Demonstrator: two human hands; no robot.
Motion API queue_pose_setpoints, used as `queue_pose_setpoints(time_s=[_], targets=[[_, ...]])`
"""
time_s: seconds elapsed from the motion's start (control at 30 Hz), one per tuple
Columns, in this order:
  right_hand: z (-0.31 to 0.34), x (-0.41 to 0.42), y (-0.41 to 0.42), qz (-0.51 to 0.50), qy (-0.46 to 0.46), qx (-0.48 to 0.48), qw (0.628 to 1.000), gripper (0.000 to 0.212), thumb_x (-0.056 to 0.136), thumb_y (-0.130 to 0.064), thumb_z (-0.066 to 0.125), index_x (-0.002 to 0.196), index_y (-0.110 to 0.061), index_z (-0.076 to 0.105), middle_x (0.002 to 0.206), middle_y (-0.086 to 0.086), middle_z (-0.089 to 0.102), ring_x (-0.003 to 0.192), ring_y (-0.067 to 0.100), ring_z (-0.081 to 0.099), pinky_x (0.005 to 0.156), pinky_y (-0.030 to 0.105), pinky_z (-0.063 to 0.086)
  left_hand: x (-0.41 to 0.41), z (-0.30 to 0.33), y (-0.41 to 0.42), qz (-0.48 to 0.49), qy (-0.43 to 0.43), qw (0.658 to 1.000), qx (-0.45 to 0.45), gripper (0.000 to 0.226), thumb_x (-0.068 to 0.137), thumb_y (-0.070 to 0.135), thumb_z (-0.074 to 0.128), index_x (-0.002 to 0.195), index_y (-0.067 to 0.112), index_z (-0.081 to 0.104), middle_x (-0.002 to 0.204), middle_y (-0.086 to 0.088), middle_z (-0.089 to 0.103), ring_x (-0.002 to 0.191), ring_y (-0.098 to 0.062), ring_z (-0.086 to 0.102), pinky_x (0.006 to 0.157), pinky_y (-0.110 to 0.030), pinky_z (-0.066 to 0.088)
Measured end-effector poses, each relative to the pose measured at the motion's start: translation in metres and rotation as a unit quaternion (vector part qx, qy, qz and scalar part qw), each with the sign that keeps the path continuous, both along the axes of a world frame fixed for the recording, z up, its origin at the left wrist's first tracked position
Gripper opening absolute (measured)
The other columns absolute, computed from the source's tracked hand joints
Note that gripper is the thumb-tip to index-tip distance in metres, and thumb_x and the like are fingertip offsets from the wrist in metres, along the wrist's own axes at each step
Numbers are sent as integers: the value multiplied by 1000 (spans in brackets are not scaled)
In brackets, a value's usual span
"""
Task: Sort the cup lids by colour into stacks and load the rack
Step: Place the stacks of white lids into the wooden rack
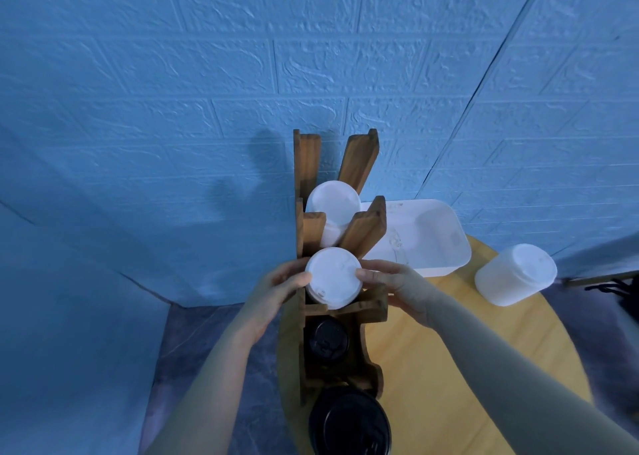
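Left hand (283,281) and right hand (387,278) grip white lid stack (333,276) at 9 and 3; seat it squarely in rack (366,233).

A round yellow wooden table (449,368) stands against a blue brick-patterned wall. On it, at its left edge, a dark wooden rack (375,311) stands upright. Behind it to the right lies a white rectangular tray (446,247), and near that a stack of white lids (511,274) lies on its side
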State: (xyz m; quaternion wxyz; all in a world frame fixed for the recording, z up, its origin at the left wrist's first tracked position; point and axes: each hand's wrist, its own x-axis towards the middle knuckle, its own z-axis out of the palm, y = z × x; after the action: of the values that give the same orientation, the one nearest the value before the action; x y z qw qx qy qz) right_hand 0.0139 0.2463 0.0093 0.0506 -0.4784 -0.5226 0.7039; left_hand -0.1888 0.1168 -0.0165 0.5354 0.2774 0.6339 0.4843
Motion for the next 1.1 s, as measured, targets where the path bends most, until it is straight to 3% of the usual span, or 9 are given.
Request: queue_pose_setpoints(time_s=[0.1,0.23,0.3,0.47,0.6,0.77,0.9,1.03,1.1], targets=[[-1,-1,-4,-12,4,-12,1000,53,72,-44,77,121,-26,65,120,3,66,115,24,58,91,33,53,3,1,-3,7,3,1000,-2,54,66,52,72,118,36,70,118,11,72,116,-8,64,103,-33,48],[3,3,-7,-22,20,5,1000,35,83,-41,71,116,-28,69,116,1,69,113,22,61,94,35,52,8,5,-7,37,3,999,-2,33,94,29,64,127,30,66,124,10,70,120,-7,60,110,-40,44],[6,5,-8,-26,23,19,999,28,87,-40,68,112,-29,70,112,-1,71,110,20,63,95,34,52,11,7,-9,52,15,999,0,30,97,29,60,126,33,67,125,14,68,120,-1,57,111,-39,43],[8,6,-14,-40,29,41,998,18,92,-36,62,107,-29,71,106,0,74,106,19,65,87,29,52,19,9,-17,71,26,997,19,28,90,45,57,114,46,71,126,19,67,127,-3,54,112,-42,42],[9,4,-18,-45,23,49,998,19,97,-35,55,108,-29,69,107,-1,73,107,19,65,80,24,51,22,11,-17,80,34,996,22,24,98,38,54,111,47,71,125,18,68,126,-5,55,113,-45,42],[9,8,-22,-38,17,103,994,24,99,-40,51,115,-33,66,113,-8,69,110,13,61,81,20,50,24,18,-23,82,65,994,31,33,85,62,63,115,50,69,130,18,65,129,-5,54,113,-46,41],[8,20,-22,-24,13,196,980,28,98,-40,52,123,-34,64,118,-15,65,115,9,58,102,32,46,33,27,-28,120,126,983,61,26,93,38,64,119,40,64,126,16,65,122,-3,57,110,-37,44],[16,40,-20,2,32,227,973,36,95,-38,58,131,-37,55,121,-11,64,114,7,59,101,32,47,53,39,-32,79,276,954,89,32,96,32,64,126,39,58,127,22,58,116,15,50,97,-10,39],[22,53,-18,0,39,241,970,40,94,-34,61,134,-35,53,122,-10,64,112,4,59,99,30,47,68,44,-32,56,376,918,114,38,95,38,60,132,29,60,131,16,56,119,13,47,98,-9,37]])
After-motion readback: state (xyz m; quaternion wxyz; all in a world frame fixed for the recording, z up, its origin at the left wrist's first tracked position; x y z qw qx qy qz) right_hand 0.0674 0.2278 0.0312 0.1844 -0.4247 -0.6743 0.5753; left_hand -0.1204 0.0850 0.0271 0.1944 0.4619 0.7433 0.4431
